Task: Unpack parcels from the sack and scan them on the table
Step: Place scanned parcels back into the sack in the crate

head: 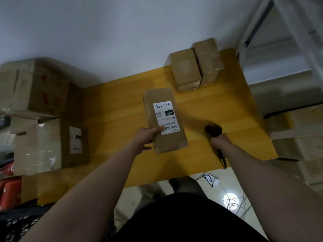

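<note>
L hand (145, 138) fingers (160, 128): thumb lies flat on top of the parcel (172, 142), tip on the near-left corner of the label (166, 117). The rest curl under the near-left edge, one tip poking out below. So it's a pinch grip, closed on the box. R hand (219, 140) fingers wrap tight round the handle of the scanner (213, 130), whose dark head is just R of the parcel, not touching it. Its cable trails back over the worktop (113, 105) edge.

Parcel is mid-worktop, label up, long axis running away from me. I can't tell if its far end rests on the wood or is lifted.

Handling, my read: plain brown carton, stiff, flat faces. One hand pinching a corner holds it w/o sag, so prob. light. Cardboard looks grippy enough. Best hold is the long side edges or the near end, w/ the thumb off the barcode, which it partly covers at the L end. No fragile marking seen, so that's unknown.

Writing, upside down to me: handwritten "4-3-13", white "220" in a black block, "220-220-C40", a small QR code, and a barcode strip at the near end. Fine print is too small and no brand is legible.

Further out, two more brown cartons (185, 70) sit side by side, touching, at the back of the worktop. Bigger cartons (49, 145) are stacked at L, one w/ a white label I can't read.
</note>
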Demonstrator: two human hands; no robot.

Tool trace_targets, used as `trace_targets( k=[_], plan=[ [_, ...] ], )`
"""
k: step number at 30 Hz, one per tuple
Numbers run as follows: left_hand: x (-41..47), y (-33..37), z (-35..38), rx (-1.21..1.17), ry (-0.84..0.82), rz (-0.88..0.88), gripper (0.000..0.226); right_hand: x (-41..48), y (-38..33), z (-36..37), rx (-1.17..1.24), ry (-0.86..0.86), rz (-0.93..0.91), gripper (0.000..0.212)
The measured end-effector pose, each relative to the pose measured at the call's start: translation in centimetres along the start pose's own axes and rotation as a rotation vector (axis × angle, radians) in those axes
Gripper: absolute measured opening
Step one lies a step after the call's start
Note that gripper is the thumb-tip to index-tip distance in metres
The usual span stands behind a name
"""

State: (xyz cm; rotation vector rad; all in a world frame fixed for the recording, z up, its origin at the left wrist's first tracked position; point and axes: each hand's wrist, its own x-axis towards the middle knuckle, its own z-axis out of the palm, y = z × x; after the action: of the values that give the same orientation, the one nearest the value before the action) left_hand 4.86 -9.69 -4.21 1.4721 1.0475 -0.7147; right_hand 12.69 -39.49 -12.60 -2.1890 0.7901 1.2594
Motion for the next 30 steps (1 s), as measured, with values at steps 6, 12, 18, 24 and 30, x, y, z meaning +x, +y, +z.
trace_targets(
  k=[6, 12, 18, 24, 30],
  plan=[
    [-0.3, -1.9, -0.7, -0.059, 0.019, -0.028, 0.066, 0.7, 0.2, 2.0, 0.063, -0.008, -0.054, 0.062],
    [-1.1, -5.0, -2.3, -0.116, 0.044, 0.013, 0.057, -2.2, -0.5, 5.6, 0.171, -0.131, -0.125, 0.013],
    [-3.7, -8.6, -5.2, -0.147, 0.058, 0.096, 0.053, -8.8, -2.5, 7.7, 0.355, -0.109, -0.351, 0.007],
    [-7.9, -12.7, -8.9, -0.219, 0.159, 0.24, 0.042, -18.5, -3.5, 10.0, 0.263, -0.151, -0.612, 0.017],
    [-12.1, -15.1, -11.7, -0.335, 0.219, 0.385, 0.033, -27.4, -2.9, 13.1, 0.09, -0.207, -0.77, 0.019]
  ],
)
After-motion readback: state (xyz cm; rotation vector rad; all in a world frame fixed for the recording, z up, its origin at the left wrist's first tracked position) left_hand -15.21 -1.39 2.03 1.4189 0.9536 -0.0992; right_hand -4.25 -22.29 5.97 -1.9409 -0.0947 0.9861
